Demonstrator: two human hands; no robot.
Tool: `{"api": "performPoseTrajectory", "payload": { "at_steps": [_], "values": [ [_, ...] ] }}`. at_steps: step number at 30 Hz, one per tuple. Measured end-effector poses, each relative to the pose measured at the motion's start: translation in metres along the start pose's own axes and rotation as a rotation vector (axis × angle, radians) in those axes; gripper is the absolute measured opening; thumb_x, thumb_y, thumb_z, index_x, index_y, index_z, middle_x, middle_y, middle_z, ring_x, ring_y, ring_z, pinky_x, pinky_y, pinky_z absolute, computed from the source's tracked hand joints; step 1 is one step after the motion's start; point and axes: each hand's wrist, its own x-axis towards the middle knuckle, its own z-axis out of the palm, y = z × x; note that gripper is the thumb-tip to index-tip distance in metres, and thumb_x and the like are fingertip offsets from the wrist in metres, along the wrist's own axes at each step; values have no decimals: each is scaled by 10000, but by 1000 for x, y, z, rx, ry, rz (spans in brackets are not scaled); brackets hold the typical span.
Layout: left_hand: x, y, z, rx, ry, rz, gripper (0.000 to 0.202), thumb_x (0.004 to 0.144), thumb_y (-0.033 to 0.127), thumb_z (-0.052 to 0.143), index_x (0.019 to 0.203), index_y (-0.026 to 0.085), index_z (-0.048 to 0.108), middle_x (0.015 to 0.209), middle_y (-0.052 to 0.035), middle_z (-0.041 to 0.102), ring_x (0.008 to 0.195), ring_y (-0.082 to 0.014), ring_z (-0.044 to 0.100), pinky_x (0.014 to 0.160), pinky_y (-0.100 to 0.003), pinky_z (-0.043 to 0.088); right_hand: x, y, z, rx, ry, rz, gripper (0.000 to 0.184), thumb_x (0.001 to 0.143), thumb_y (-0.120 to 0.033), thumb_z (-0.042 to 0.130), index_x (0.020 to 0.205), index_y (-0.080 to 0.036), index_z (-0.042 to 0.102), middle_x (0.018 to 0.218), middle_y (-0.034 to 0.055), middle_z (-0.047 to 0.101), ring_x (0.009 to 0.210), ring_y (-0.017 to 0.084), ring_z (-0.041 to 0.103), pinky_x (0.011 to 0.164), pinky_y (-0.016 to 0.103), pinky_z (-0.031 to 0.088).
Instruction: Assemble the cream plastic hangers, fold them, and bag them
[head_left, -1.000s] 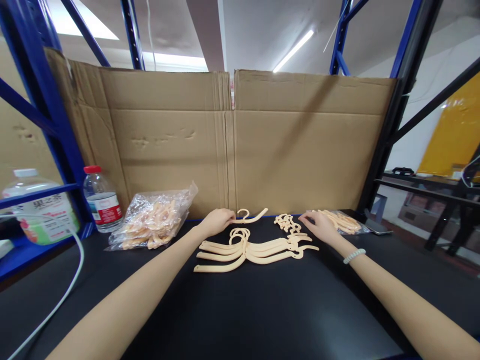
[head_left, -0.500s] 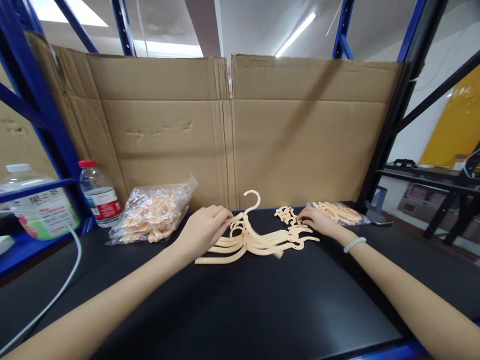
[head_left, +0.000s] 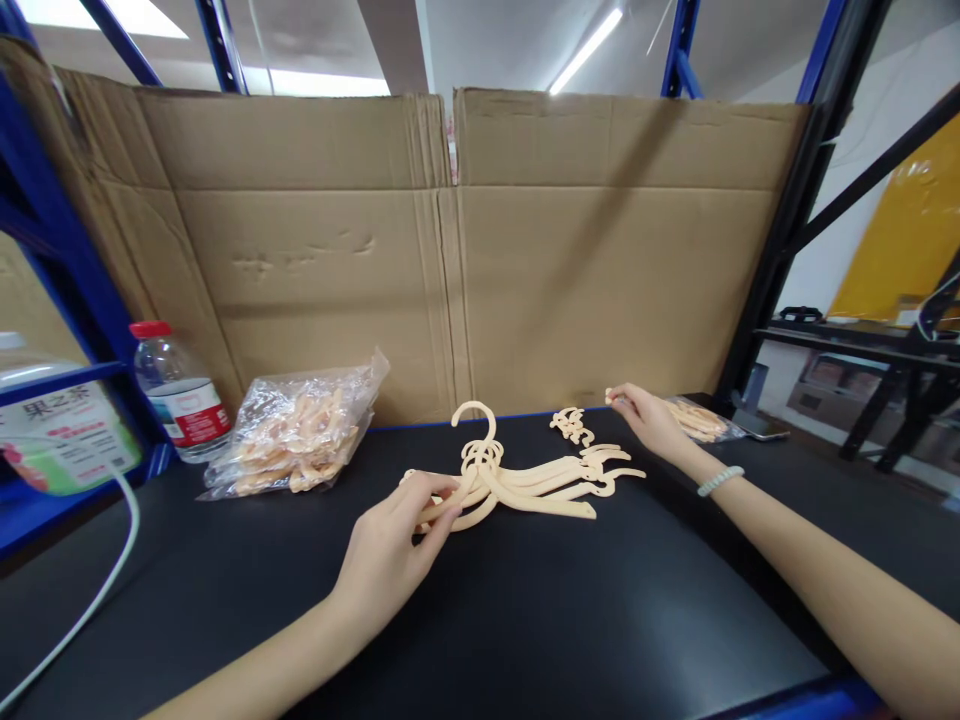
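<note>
My left hand (head_left: 397, 545) pinches the left arm of a cream plastic hanger (head_left: 517, 490), lifted a little so its hook stands up above a flat pile of the same hangers (head_left: 592, 465) on the black table (head_left: 525, 620). My right hand (head_left: 649, 420) is raised at the back right with its fingers pinched on a small cream piece I cannot name. A small heap of cream clips (head_left: 571, 425) lies just left of that hand.
A clear bag of cream parts (head_left: 296, 430) lies at the back left, another bag (head_left: 701, 420) at the back right. A water bottle (head_left: 176, 390) and a larger bottle (head_left: 52, 415) stand on the left by blue racking. A cardboard wall (head_left: 450, 250) closes the back. A white cable (head_left: 90, 600) runs along the left.
My left hand has drawn back towards me with one hanger, dragging it over the pile. My right hand has lifted off the table with a small piece.
</note>
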Motion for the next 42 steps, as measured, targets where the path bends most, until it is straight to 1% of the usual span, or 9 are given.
{"api": "performPoseTrajectory", "payload": {
  "at_steps": [4,7,10,15,20,25,32,38,42],
  "values": [
    [-7,-2,5,-52,27,-32,123,900,281,520,998,234,578,937,-26,672,744,-147,656,646,-238,544,-1,-28,-4,211,108,103,352,944,-499,440,1009,-173,557,546,-17,557,500,172,552,532,295,445],
    [-7,-1,6,-101,38,-64,160,897,277,523,1038,232,582,935,-28,658,736,-142,643,648,-239,553,-4,-56,0,560,103,247,410,845,-562,594,950,-166,595,722,69,694,657,199,664,585,299,504],
    [-5,-1,5,-128,53,-88,172,899,284,520,1045,232,594,916,-23,649,726,-140,629,645,-237,553,-9,-82,5,826,18,357,437,770,-560,692,948,-166,626,924,118,720,765,210,689,657,320,548],
    [-4,-2,5,-126,55,-112,168,904,315,518,1025,237,604,894,-14,648,718,-144,622,640,-243,549,-18,-107,11,977,-108,445,358,725,-481,768,873,-165,685,898,88,709,699,158,651,613,274,529],
    [-4,-4,6,-100,83,-117,173,903,344,521,1017,231,585,945,-24,657,748,-156,628,670,-263,555,-26,-119,14,1049,-220,479,319,622,-324,861,765,-178,615,782,28,678,602,114,584,576,256,491],
    [-2,-5,5,-68,115,-105,191,904,384,527,999,229,587,938,-26,668,754,-165,641,682,-267,553,-27,-124,11,1160,-339,508,460,620,-258,868,962,-195,567,678,-24,644,623,124,606,619,250,493],
    [-3,-8,7,-91,105,-131,269,894,451,534,1009,217,601,931,-49,680,823,-209,675,744,-314,570,-25,-117,7,1144,-539,507,272,691,-306,840,732,-158,616,698,-18,583,668,107,586,703,238,521],
    [-3,-5,6,-128,101,-135,226,895,421,544,993,225,599,941,-39,680,829,-204,684,760,-315,580,-27,-119,2,1216,-695,583,305,760,-383,796,767,-149,601,870,59,664,864,177,667,853,322,548],
    [-3,-5,7,-154,88,-129,189,897,380,556,1003,229,602,969,-31,677,867,-200,684,786,-310,579,-29,-119,3,1213,-762,604,314,783,-386,780,783,-150,572,854,82,693,873,205,699,829,321,569]
  ]
}}
